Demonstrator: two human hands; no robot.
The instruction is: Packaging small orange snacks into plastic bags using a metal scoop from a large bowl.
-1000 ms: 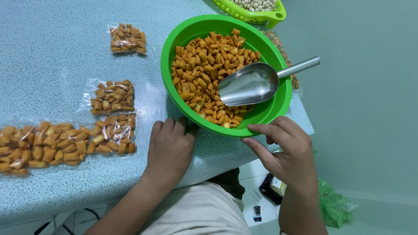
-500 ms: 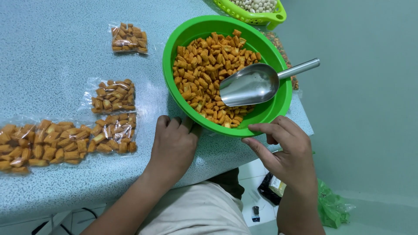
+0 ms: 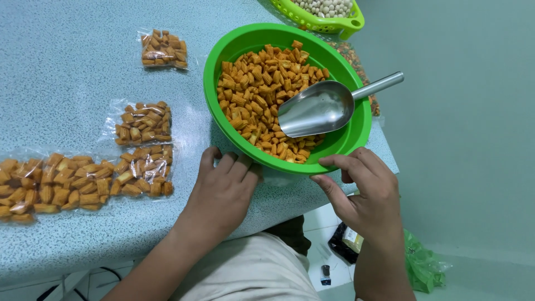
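A green bowl (image 3: 223, 50) full of orange ridged snack pieces (image 3: 256, 83) stands on the speckled blue table (image 3: 67, 61). A metal scoop (image 3: 320, 106) lies in it, handle pointing right over the rim. My left hand (image 3: 220, 192) rests palm down on the table, fingertips against the bowl's near edge. My right hand (image 3: 365, 192) hovers off the table's corner, thumb and forefinger apart just below the rim. A faint clear film (image 3: 278, 177) shows between the two hands; I cannot tell whether either hand grips it.
Clear bags filled with the same snack lie to the left: one far (image 3: 163, 49), one in the middle (image 3: 144, 124), one nearer (image 3: 142, 170), and a long one (image 3: 50, 181) at the left edge. A lime basket of pale round pieces (image 3: 329, 17) stands behind the bowl. Green bags (image 3: 423, 265) lie on the floor.
My left hand has crept slightly forward and right, closer under the bowl's near rim. The right hand, bowl and scoop have hardly moved.
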